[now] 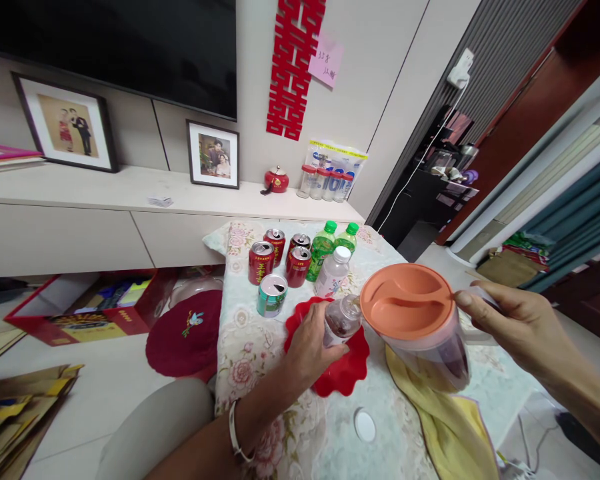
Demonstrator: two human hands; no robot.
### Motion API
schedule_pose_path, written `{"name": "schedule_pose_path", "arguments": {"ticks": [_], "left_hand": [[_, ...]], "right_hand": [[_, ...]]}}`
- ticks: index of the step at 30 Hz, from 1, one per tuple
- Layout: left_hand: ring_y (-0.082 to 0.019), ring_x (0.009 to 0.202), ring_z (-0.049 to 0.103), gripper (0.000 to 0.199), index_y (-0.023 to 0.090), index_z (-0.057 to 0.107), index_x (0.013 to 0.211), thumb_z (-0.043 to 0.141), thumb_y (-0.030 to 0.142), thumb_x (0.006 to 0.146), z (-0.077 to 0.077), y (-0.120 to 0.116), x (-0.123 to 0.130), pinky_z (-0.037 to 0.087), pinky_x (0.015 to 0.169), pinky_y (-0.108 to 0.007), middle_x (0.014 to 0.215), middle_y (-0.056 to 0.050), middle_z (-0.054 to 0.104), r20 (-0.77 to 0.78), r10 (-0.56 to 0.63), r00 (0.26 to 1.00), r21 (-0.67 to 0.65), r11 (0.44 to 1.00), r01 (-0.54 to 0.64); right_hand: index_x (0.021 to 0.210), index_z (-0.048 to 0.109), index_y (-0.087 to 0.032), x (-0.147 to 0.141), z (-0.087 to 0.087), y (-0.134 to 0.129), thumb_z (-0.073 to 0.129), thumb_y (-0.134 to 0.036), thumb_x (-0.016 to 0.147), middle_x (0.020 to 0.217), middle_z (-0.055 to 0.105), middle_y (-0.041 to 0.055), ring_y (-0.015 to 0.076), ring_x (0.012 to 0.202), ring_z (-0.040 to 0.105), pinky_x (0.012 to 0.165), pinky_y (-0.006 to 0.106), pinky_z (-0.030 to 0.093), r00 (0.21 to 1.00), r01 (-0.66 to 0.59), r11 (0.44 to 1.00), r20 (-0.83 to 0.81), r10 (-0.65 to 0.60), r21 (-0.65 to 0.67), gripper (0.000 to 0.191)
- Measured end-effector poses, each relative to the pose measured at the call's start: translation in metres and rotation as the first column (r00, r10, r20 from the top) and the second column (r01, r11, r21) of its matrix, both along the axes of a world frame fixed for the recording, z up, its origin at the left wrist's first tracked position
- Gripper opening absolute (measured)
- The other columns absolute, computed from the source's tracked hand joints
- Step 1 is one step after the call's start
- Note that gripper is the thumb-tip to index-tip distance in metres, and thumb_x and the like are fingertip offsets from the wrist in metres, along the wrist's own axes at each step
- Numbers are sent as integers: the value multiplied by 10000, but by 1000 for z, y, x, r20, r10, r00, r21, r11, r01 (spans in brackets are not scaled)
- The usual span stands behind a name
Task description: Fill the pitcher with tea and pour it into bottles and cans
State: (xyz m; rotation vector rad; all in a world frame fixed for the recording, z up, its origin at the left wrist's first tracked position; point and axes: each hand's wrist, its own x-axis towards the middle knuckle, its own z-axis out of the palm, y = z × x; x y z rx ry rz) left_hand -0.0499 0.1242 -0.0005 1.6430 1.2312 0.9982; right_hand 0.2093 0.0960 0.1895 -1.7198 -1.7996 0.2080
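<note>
My left hand [313, 343] is wrapped round a clear plastic bottle [344, 315] with dark liquid inside, held over a red scalloped plate [347, 373]. My right hand [510, 313] grips the handle of a clear pitcher [437, 357] with an orange lid [405, 300]. The pitcher is tilted, its spout at the bottle's open mouth, and dark liquid shows in it. A white cap [365, 425] lies on the table in front of the plate. Right behind the bottle stands a capped bottle with a white label [333, 272].
Several red cans [261, 263], a teal can [272, 295] and two green-capped bottles [323, 250] stand toward the back of the flowered tablecloth [245, 340]. A yellow cloth [440, 420] lies under the pitcher. Behind, a white cabinet [150, 220] bears picture frames and jars. A maroon stool [183, 340] stands left.
</note>
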Motion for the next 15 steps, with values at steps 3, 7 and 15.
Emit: {"name": "schedule_pose_path", "arguments": {"ticks": [3,7,15], "left_hand": [[-326,1343,649,680,258,530,1323,786,146,702,0,0,0,511,1159,-481,1366,-97,671,-1,0,1000,-5,1000,0],[-335,1351,640,665,232,530,1322,785,170,711,0,0,0,501,1161,-483,1374,-118,664,-8,-8,1000,-10,1000,8],[-358,1340,646,668,221,550,1319,776,177,691,0,1,-1,513,1148,-512,1360,-134,677,20,-7,1000,-5,1000,7]], "right_hand": [[536,551,-218,1,0,1,670,-989,653,620,411,8,168,593,381,531,280,308,996,23,997,-81,-29,-76,789],[531,565,-216,0,0,0,682,-996,626,616,399,6,168,602,368,538,280,295,994,39,995,-100,-48,-90,794],[531,568,-215,-3,2,0,686,-1004,611,618,407,8,168,601,373,540,280,294,993,41,995,-106,-51,-93,802]]}}
